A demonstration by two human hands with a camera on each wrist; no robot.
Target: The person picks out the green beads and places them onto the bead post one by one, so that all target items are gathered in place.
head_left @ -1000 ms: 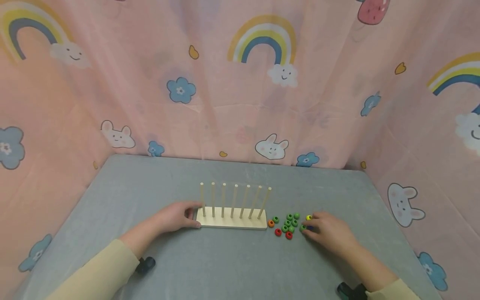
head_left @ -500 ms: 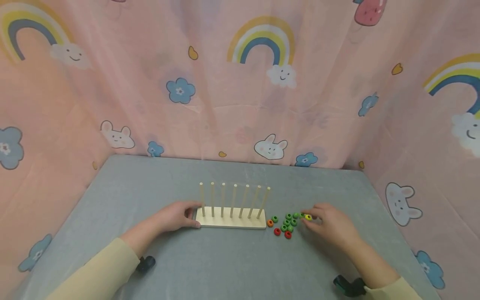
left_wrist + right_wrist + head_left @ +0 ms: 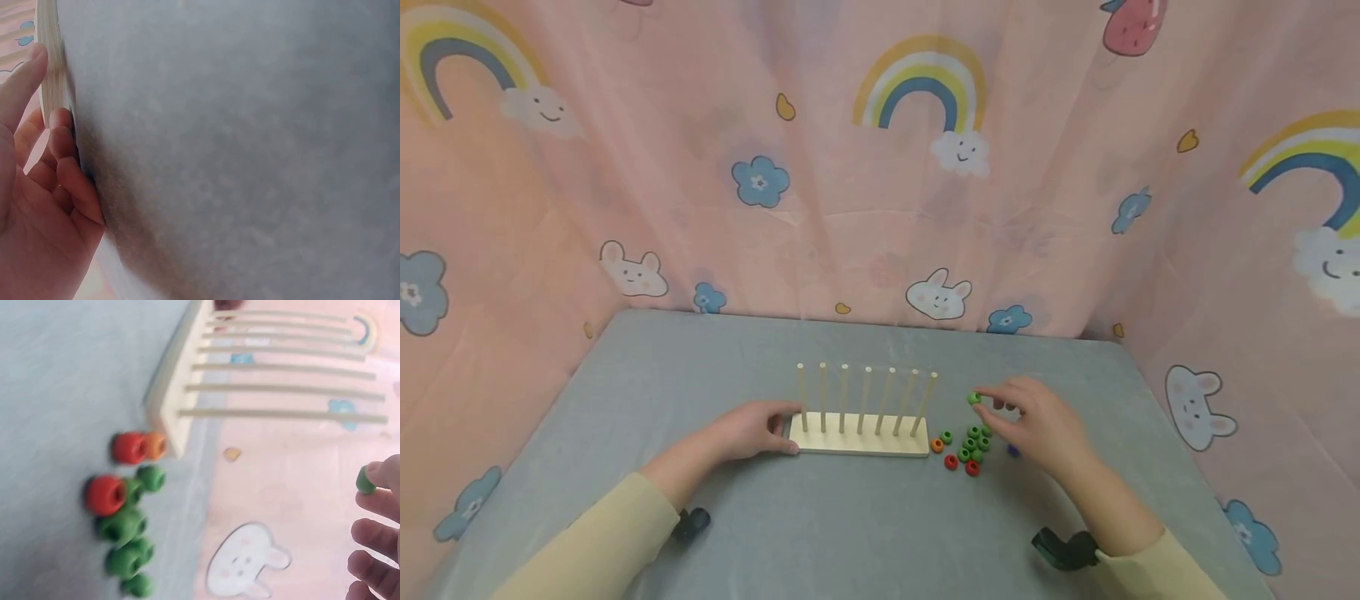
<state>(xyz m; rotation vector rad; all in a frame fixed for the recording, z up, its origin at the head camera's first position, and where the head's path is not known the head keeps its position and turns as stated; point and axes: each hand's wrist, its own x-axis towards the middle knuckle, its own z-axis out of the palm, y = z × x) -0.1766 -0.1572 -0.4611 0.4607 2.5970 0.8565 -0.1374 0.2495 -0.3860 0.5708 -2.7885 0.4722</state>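
Observation:
A pale wooden board (image 3: 861, 447) with a row of several upright pegs (image 3: 866, 402) stands on the table. My left hand (image 3: 748, 431) grips its left end; in the left wrist view the thumb (image 3: 25, 81) and fingers lie on either side of the wood (image 3: 53, 69). My right hand (image 3: 1037, 421) pinches a green bead (image 3: 973, 398) between thumb and fingertip, held above the table. In the right wrist view that bead (image 3: 365, 480) shows at the fingertips, and the other fingers are spread below. The pegs carry no beads.
Loose beads lie right of the board: several green beads (image 3: 968, 444), two red beads (image 3: 973, 468), one orange bead (image 3: 937, 446) beside the board's end. A blue bead (image 3: 1013, 450) sits partly behind my right hand. A pink patterned curtain (image 3: 820, 242) surrounds the grey table (image 3: 820, 525).
My right hand has picked up a green bead from the right of the group and raised it up and leftward. The yellow bead is now out of sight. My left hand has stayed on the board.

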